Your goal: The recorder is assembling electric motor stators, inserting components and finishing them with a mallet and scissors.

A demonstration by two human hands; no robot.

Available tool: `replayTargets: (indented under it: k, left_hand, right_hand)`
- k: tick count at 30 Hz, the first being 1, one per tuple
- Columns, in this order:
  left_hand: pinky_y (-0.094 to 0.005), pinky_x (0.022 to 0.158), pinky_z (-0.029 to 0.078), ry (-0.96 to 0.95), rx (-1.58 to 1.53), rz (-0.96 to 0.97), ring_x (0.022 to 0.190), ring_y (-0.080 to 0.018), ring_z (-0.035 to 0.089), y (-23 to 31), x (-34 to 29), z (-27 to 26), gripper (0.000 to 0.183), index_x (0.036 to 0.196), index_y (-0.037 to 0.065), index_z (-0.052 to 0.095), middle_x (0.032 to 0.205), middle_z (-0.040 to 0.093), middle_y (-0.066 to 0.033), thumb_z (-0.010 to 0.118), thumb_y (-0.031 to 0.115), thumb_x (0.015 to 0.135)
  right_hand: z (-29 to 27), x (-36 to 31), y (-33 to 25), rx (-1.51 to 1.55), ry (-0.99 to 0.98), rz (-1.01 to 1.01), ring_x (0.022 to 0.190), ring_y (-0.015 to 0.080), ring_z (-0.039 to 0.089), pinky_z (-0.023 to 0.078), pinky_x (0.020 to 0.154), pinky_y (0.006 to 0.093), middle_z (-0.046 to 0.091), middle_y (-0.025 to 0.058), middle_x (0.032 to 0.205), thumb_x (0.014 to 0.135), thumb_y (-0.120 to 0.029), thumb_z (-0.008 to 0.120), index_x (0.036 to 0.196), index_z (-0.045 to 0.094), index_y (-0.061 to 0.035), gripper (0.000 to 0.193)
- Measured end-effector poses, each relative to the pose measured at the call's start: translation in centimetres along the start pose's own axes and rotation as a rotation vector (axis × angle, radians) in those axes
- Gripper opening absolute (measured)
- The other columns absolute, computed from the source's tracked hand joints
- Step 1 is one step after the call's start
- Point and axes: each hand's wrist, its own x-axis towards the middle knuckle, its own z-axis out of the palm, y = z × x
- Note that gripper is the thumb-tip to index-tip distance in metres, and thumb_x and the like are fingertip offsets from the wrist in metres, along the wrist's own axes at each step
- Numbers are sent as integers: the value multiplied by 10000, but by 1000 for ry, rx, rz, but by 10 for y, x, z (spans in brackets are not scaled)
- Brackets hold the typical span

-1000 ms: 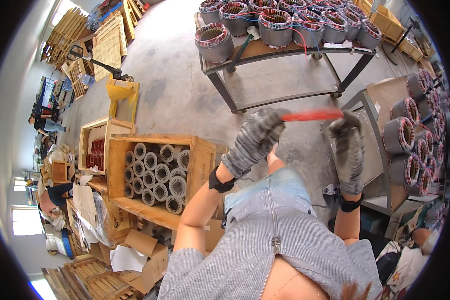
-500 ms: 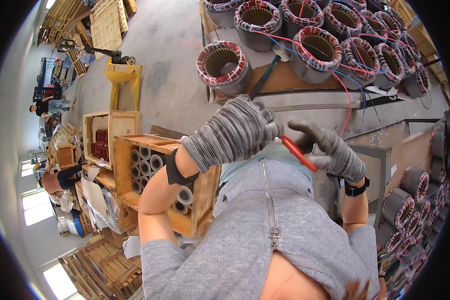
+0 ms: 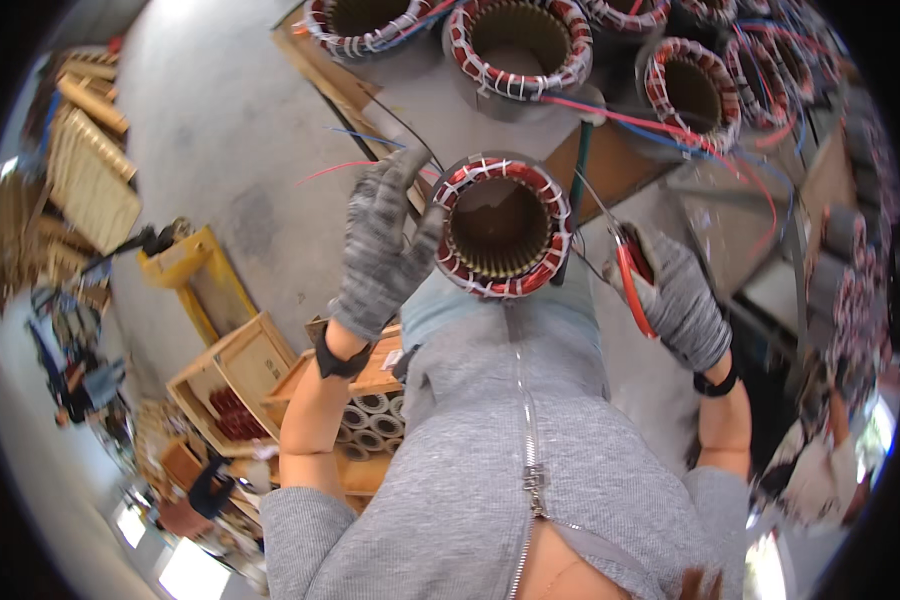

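A motor stator with red windings laced in white cord stands right in front of me, its round bore facing up. My left hand, in a grey striped glove, is at its left side with fingers stretched out and thumb by the rim; whether it touches is unclear. Thin red and blue leads stick out past that hand. On the stator's other side, my gloved right hand grips red-handled scissors, blades pointing up and left. A teal-handled tool lies behind the stator, partly hidden.
More wound stators with red and blue wires stand on the bench beyond. To the left are a yellow pallet jack and wooden crates, one holding several bare laminated cores. A metal-framed table stands right. Other people are far left.
My view has swung and come closer to the near stator. My hands have parted: the left has opened beside the stator, and the right has carried the scissors to its right side.
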Motion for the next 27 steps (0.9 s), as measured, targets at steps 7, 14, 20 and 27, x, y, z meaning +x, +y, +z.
replayTargets:
  k: [7,14,20,27]
  left_hand:
    - [-393,972,308,-182,-516,-12,1111,-348,427,-33,-8,51,675,1298,-39,254,1204,444,-205,547,45,696]
    - [-411,982,274,-129,-568,-4,1118,-360,389,-34,-15,56,711,1313,-60,195,1227,400,-218,517,71,692]
    - [-394,987,270,-152,-625,-38,1132,-349,385,-29,-10,52,722,1320,-65,164,1231,390,-223,504,41,692]
    - [-381,966,313,-128,-680,-79,1105,-328,443,-32,-11,59,620,1316,-45,199,1214,435,-209,494,127,799]
  right_hand:
    - [8,24,-50,-535,-108,154,696,338,589,476,639,392,589,194,731,788,-370,524,900,554,-18,371]
    - [-12,42,-65,-714,-316,193,710,334,591,478,650,400,588,198,717,805,-371,499,882,554,1,384]
    - [-26,62,-56,-694,-559,207,719,340,582,455,644,386,573,207,761,789,-249,555,1094,504,-31,379]
    - [-2,3,50,-296,-54,-51,720,291,548,441,652,343,558,145,827,752,-195,596,1077,512,-46,367]
